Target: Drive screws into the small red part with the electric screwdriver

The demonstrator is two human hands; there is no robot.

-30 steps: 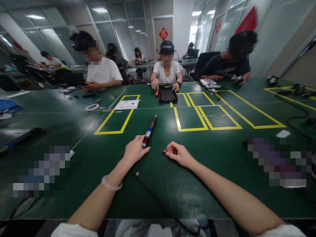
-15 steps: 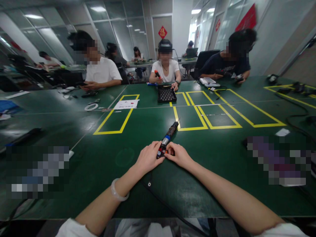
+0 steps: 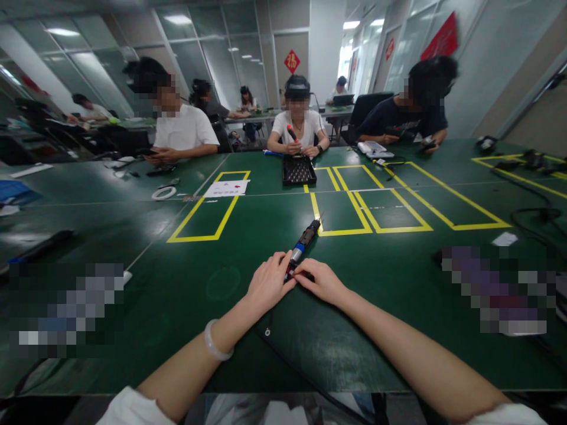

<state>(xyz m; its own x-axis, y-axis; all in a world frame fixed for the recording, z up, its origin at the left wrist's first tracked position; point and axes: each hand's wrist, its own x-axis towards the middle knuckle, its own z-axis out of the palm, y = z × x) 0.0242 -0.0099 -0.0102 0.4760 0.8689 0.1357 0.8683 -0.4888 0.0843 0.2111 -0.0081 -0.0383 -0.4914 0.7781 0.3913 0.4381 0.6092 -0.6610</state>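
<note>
An electric screwdriver (image 3: 305, 239) with its rear casing open lies slantwise on the green table, its thin bit pointing away and to the right. Behind a blue band its silver motor shows, then small red and dark parts near the handle end. My left hand (image 3: 269, 278) lies over that rear end from the left and grips it between thumb and fingers. From the right, my right hand (image 3: 322, 280) pinches at the red parts; what sits between its fingertips is too small to make out. A black cable (image 3: 301, 372) runs below my hands, with a small ring (image 3: 267, 332) near it.
Yellow tape outlines (image 3: 345, 233) mark the green table (image 3: 186, 330). A person opposite holds a red-handled tool (image 3: 292, 133) behind a black tray (image 3: 299, 171) of small parts. A paper sheet (image 3: 227, 188) and a tape roll (image 3: 163, 193) lie left. Two other people sit across the table.
My right fingers have straightened from a curl into a pinch on the screwdriver's rear; the orange bit seen there is now hidden. The person opposite has brought both hands together over the tray.
</note>
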